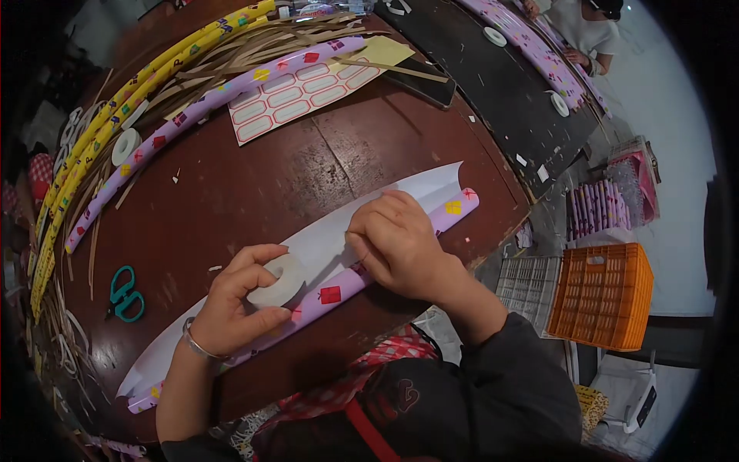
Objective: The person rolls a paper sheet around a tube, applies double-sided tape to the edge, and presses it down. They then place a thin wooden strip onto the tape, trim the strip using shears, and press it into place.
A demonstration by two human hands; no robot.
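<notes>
My left hand [242, 296] grips a white roll of tape [279, 282] between thumb and fingers. Below it lies a sheet of purple wrapping paper [329, 296] with gift prints, partly rolled, its white inner side [331, 239] turned up. My right hand [396, 242] is closed in a pinch over the middle of the paper, to the right of the tape. Whatever its fingertips hold, perhaps a tape end, is too small to make out. Teal-handled scissors [127, 294] rest on the table, left of my left hand.
Behind the paper lie a purple roll [208, 104], yellow rolls [146, 85], brown strips [231, 58], a label sheet [296, 98] and another tape roll [125, 146]. An orange crate [600, 296] stands at right. Another person [585, 35] is at the black table [493, 92].
</notes>
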